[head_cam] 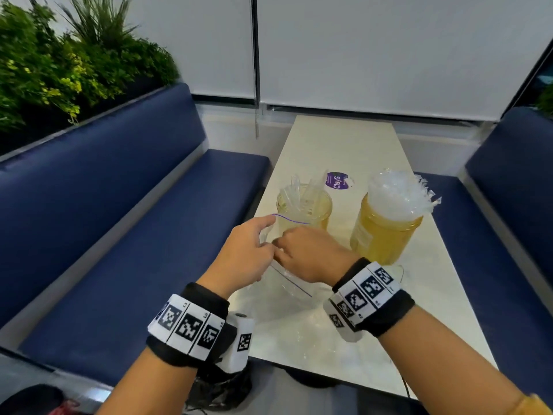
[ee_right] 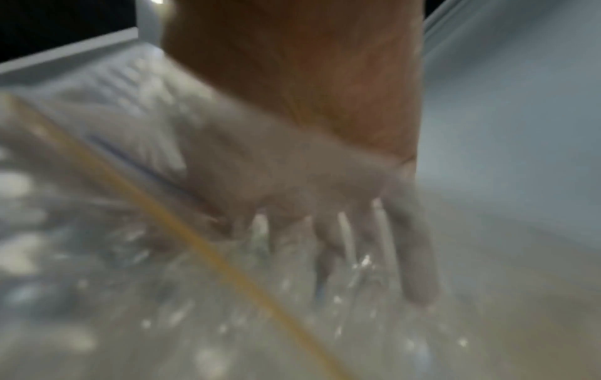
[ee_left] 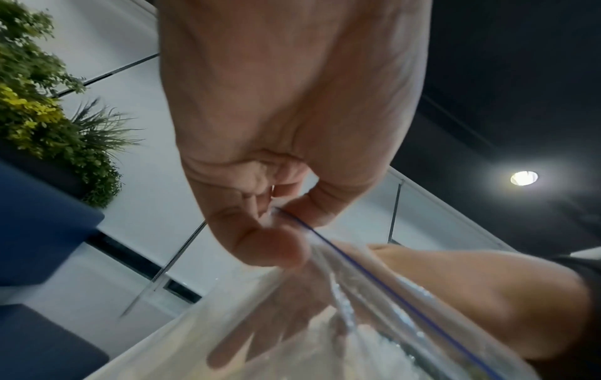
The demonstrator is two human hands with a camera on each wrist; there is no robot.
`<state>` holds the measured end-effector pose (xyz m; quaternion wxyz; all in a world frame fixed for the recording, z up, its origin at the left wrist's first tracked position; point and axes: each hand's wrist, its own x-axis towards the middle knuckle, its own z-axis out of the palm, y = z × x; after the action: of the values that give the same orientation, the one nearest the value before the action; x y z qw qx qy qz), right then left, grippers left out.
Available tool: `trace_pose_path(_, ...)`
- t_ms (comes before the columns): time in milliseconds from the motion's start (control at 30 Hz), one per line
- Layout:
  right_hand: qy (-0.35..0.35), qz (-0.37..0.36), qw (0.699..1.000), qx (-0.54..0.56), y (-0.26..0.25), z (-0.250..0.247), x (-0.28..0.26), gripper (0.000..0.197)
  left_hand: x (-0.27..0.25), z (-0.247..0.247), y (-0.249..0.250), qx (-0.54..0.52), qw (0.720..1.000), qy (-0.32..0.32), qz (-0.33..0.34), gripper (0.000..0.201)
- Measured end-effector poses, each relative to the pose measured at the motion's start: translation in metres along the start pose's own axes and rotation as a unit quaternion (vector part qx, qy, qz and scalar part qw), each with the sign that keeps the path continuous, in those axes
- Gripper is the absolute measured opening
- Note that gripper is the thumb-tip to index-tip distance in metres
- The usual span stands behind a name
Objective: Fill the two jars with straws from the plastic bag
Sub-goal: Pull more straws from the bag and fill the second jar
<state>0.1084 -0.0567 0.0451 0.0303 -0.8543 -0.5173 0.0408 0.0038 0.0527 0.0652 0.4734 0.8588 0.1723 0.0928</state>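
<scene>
Two yellow-tinted clear jars stand on the table. The left jar [head_cam: 303, 206] holds a loose handful of clear straws [head_cam: 299, 190]; the right jar [head_cam: 386, 232] is packed with straws that stick out above its rim. Just in front of the left jar, my left hand [head_cam: 267, 235] pinches the rim of a clear plastic bag [head_cam: 294, 283] with a blue zip line [ee_left: 357, 267] between thumb and fingers [ee_left: 283, 213]. My right hand [head_cam: 299, 250] reaches down into the bag. Its fingers [ee_right: 416, 244] lie straight and spread behind the film, blurred, with straws around them.
The narrow pale table [head_cam: 344, 145] runs away from me, with a purple sticker [head_cam: 338, 181] behind the left jar. Blue padded benches flank it on the left [head_cam: 134, 235] and right [head_cam: 508, 220]. Green plants [head_cam: 59, 70] top the left bench back.
</scene>
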Motion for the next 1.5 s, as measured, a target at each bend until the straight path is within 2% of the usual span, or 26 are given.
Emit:
trace_pose_path(100, -0.016, 0.02, 0.999, -0.018, 0.006, 0.01, 0.0, 0.055, 0.002, 0.001, -0.006, 0.02, 1.0, 0.011, 0.011, 0.059)
trace_pose_path(200, -0.051, 0.039, 0.994, -0.091, 0.013, 0.018, -0.003, 0.054, 0.007, 0.005, -0.009, 0.032, 0.999, 0.008, 0.012, 0.057)
trace_pose_path(300, -0.018, 0.04, 0.991, -0.126, 0.015, 0.028, -0.002, 0.041, 0.012, 0.01, -0.012, 0.042, 0.999, 0.005, 0.012, 0.054)
trace_pose_path(400, 0.011, 0.05, 0.992, -0.119, 0.02, 0.034, -0.002, 0.033, 0.015, 0.016, -0.015, 0.04, 0.999, 0.007, 0.013, 0.052)
trace_pose_path(633, 0.014, 0.093, 0.995, -0.017, 0.031, 0.055, -0.001, 0.034, 0.021, 0.025, -0.019, 0.062, 0.998, 0.003, 0.02, 0.057)
trace_pose_path(767, 0.03, 0.109, 0.994, -0.009, 0.031, 0.057, -0.005, 0.031, 0.022, 0.029, -0.023, 0.069, 0.997, 0.002, 0.023, 0.059)
trace_pose_path(933, 0.024, 0.121, 0.992, -0.035, 0.03, 0.039, -0.002, 0.031, 0.025, 0.034, -0.022, 0.087, 0.996, 0.011, 0.022, 0.07)
trace_pose_path(1100, 0.033, 0.11, 0.988, -0.104, 0.02, -0.006, -0.001, 0.03, 0.024, 0.046, -0.015, 0.116, 0.992, 0.046, 0.005, 0.09)
trace_pose_path(1267, 0.056, 0.081, 0.984, -0.15, 0.016, -0.049, -0.006, 0.022, 0.02, 0.06, -0.008, 0.142, 0.985, 0.096, -0.006, 0.092)
trace_pose_path(1367, 0.06, 0.057, 0.987, -0.138, 0.013, -0.062, -0.008, 0.026, 0.022, 0.069, -0.008, 0.169, 0.975, 0.143, -0.001, 0.079)
trace_pose_path(1467, 0.078, 0.046, 0.989, -0.115, 0.012, -0.064, -0.011, 0.036, 0.025, 0.074, -0.01, 0.196, 0.962, 0.189, 0.008, 0.037)
trace_pose_path(1500, 0.098, 0.049, 0.989, -0.102, 0.012, -0.064, -0.012, 0.041, 0.025, 0.074, -0.01, 0.198, 0.96, 0.197, 0.01, 0.029)
